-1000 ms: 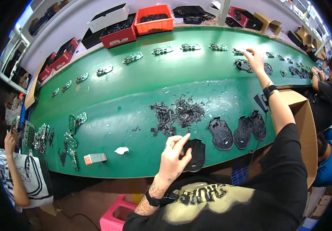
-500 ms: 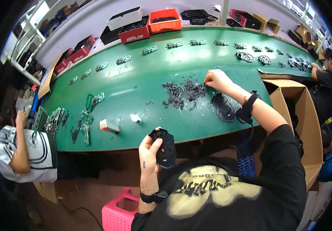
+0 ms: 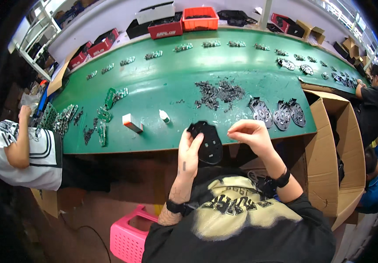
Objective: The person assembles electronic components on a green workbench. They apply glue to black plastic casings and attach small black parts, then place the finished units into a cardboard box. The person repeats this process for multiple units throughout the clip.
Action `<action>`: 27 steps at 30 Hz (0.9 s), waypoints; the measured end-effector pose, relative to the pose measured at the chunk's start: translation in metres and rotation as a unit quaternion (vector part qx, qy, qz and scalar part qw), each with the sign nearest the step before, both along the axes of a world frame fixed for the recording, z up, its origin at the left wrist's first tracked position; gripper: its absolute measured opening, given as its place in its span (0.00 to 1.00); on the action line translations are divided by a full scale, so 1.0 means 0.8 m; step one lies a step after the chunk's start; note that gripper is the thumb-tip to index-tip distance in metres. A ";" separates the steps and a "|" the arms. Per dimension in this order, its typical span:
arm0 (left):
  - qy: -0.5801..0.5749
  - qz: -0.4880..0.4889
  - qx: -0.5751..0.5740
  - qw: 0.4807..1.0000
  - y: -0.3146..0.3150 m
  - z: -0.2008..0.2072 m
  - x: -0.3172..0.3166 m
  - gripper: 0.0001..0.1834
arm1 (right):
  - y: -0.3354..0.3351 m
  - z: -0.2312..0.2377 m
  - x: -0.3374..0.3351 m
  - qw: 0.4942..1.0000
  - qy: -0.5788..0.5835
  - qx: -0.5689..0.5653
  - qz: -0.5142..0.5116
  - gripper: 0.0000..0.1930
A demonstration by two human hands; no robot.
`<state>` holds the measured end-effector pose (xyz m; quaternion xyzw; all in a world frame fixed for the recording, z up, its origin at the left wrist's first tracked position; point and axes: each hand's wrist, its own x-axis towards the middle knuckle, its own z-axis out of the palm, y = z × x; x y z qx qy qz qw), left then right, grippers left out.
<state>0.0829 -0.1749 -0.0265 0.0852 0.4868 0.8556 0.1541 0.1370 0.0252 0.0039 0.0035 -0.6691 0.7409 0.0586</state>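
Observation:
In front of the table's near edge, my left hand (image 3: 190, 154) grips a black plastic mouse base shell (image 3: 208, 147), its inner side facing up, thumb on top. My right hand (image 3: 253, 135) is just to the right of the shell and apart from it. Its thumb and forefinger are pinched together; whatever is between them is too small to make out. A loose pile of small black plastic pieces (image 3: 217, 94) lies beyond on the green table (image 3: 162, 92). Three more black mouse base shells (image 3: 282, 115) lie to the right of the pile.
A small white bottle (image 3: 164, 116) and a white-and-orange box (image 3: 132, 123) stand left of the pile. Green circuit boards (image 3: 183, 47) form a row farther back. An open cardboard box (image 3: 327, 158) is at right, a pink stool (image 3: 130, 236) below. Co-workers sit at both sides.
My right hand has come back from the pile toward the shell, its fingers still pinched. My left hand and shell have moved right and up in view, which itself has shifted.

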 end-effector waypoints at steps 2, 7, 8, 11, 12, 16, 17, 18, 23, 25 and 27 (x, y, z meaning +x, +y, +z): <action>0.093 0.019 -0.043 0.995 0.018 0.015 -0.002 0.14 | -0.008 -0.003 0.012 0.999 -0.013 -0.037 0.011 0.06; 0.162 0.046 -0.144 0.975 0.034 0.016 -0.010 0.13 | -0.016 0.006 0.021 1.000 0.006 0.017 -0.020 0.07; 0.155 0.040 -0.140 0.977 0.035 0.020 -0.011 0.13 | -0.016 0.012 0.022 0.997 0.024 0.061 -0.030 0.07; 0.151 0.037 -0.131 0.979 0.044 0.024 -0.018 0.13 | -0.017 0.025 0.018 0.978 0.065 0.186 -0.069 0.08; 0.140 0.029 -0.135 0.980 0.043 0.026 -0.023 0.13 | -0.016 0.029 0.014 0.968 0.087 0.224 -0.074 0.08; 0.122 -0.009 -0.135 0.983 0.037 0.033 -0.035 0.14 | -0.016 0.030 0.001 0.947 0.138 0.275 -0.088 0.08; 0.123 -0.025 -0.147 0.981 0.032 0.034 -0.041 0.14 | -0.017 0.030 -0.004 0.943 0.148 0.286 -0.086 0.09; 0.137 -0.039 -0.182 0.973 0.030 0.033 -0.050 0.14 | -0.016 0.030 -0.007 0.943 0.126 0.294 -0.090 0.09; 0.088 -0.045 -0.157 0.983 0.029 0.018 -0.072 0.15 | -0.022 0.017 -0.032 0.957 0.061 0.274 -0.074 0.09; 0.075 -0.049 -0.153 0.984 0.026 0.016 -0.084 0.15 | -0.023 0.011 -0.043 0.956 0.034 0.280 -0.077 0.09; 0.049 -0.049 -0.172 0.983 0.023 0.002 -0.092 0.15 | -0.027 0.009 -0.054 0.957 0.028 0.279 -0.069 0.09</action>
